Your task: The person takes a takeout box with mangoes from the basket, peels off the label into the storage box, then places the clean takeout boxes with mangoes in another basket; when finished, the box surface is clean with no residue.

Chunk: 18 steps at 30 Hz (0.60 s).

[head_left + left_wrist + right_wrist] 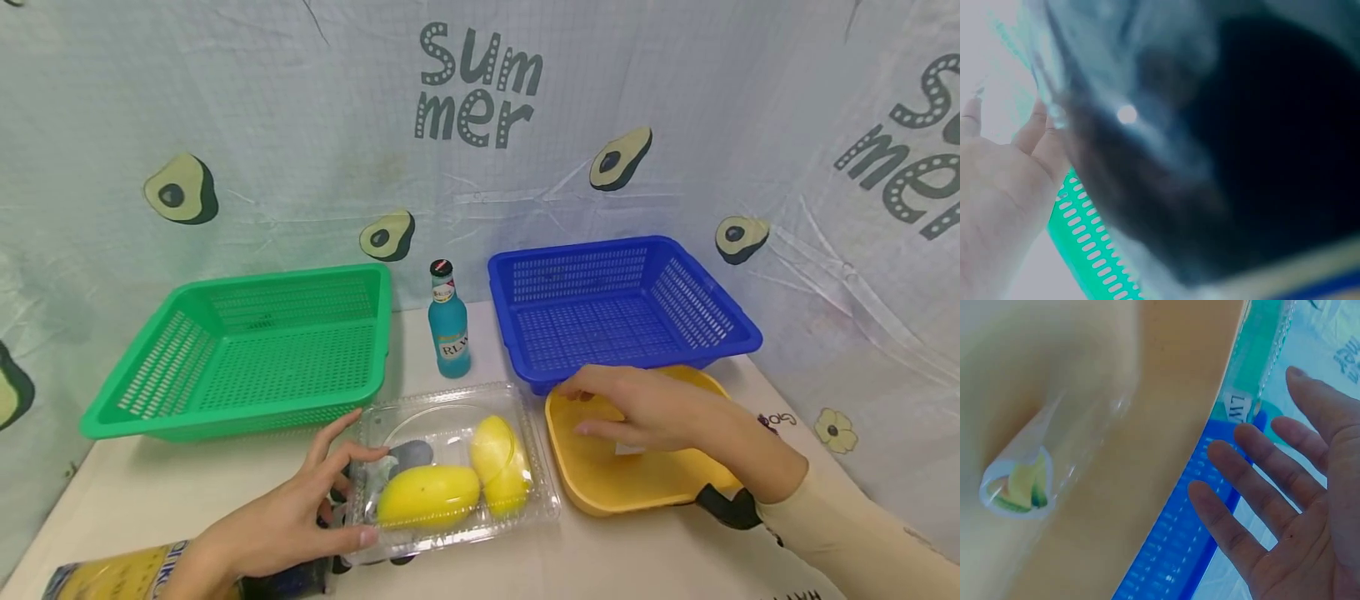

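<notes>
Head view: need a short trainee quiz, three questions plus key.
1. True or false: the blue bottle with a black cap stands between the green perforated plastic basket and the blue perforated plastic basket.

2. Which thing is beneath the right hand?
A) green basket
B) yellow-orange shallow plastic tray
C) blue bottle

3. Which hand is at the clear rectangular plastic box containing yellow oval items?

Key: 1 true; 2 B; 3 left hand.
</notes>
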{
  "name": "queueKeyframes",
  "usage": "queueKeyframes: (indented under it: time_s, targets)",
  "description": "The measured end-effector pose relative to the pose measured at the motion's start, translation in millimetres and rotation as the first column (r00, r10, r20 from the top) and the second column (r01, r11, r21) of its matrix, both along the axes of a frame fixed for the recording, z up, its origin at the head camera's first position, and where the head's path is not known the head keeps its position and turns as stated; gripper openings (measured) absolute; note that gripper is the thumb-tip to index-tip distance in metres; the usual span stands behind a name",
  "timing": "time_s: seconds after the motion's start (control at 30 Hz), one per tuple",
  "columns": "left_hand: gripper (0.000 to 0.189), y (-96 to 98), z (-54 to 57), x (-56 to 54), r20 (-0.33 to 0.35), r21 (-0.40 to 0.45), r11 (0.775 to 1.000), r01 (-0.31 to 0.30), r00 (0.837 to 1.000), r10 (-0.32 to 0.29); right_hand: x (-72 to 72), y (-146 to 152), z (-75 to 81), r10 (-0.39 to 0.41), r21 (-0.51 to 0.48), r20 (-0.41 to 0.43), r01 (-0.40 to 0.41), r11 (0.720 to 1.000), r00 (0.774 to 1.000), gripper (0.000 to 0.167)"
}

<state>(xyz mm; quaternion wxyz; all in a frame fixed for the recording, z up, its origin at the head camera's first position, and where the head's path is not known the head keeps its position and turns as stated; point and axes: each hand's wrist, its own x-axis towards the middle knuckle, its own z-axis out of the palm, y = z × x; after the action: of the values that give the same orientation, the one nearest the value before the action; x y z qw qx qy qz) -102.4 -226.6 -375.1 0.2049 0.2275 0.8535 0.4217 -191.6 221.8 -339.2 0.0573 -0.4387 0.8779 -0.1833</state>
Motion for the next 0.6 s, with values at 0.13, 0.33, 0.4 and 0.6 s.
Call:
queueKeyframes:
  time_s: [0.13,0.33,0.4,0.6]
  targets:
    - [0.065,-1.0,0.2,-0.2,0.011,0.009,1.0,0.008,1.0,-0.008,0.9,-8,-0.7,0.006,-0.017,0.032,-0.005,1.0,0.999,0.043]
    - [0.066,0.5,0.5,0.3,0.046,-0.022,1.0,-0.001,0.999,0.002,2.7,-15,-2.4,0.031,-0.047,0.016,-0.031,0.998,0.999,0.048]
    - [0.066,1.4,1.5,0.8,0.039,-0.033,0.999,-0.006,0.999,0.007,2.7,-18,-1.1,0.042,-0.041,0.014,-0.042,0.998,0.999,0.052]
    - [0.067,1.7,0.8,1.1,0.022,-0.038,0.999,-0.018,1.0,0.019,2.6,-28,-0.9,0.076,-0.023,0.051,-0.075,0.997,0.996,0.06]
